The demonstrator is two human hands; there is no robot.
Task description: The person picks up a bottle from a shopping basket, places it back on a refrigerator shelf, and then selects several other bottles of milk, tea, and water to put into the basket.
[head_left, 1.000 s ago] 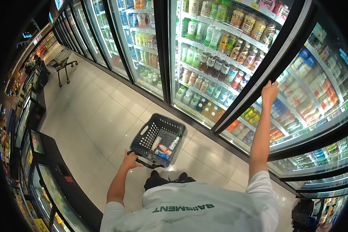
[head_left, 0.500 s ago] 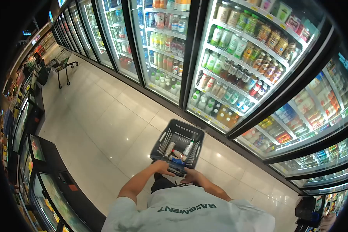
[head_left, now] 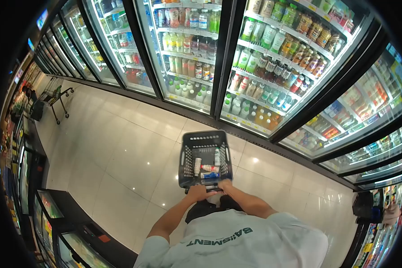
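A dark grey shopping basket [head_left: 183, 156] with slotted walls hangs in front of my body, above the floor. My left hand [head_left: 199, 193] is wrapped round its handle at the near side. Close beside it, my right hand [head_left: 225, 186] grips the right part of the handle, fingers partly hidden. Inside the basket lie a whitish bottle [head_left: 197, 166] at the left, a green and white bottle [head_left: 217, 157] at the right, a red and white container [head_left: 210, 168] and a blue package [head_left: 210, 175] near my hands.
Glass-door fridges [head_left: 183, 58] full of drink bottles line the far side. Low black freezer cases [head_left: 53, 203] stand at the left. A shopping trolley [head_left: 56, 98] is parked at the upper left. Pale glossy tiles [head_left: 120, 147] cover the floor. Part of a person [head_left: 391, 214] shows at the far right.
The basket has swung round to sit straighter before me. My hands have come closer together on the handle. The trolley and fridges have shifted left in view.
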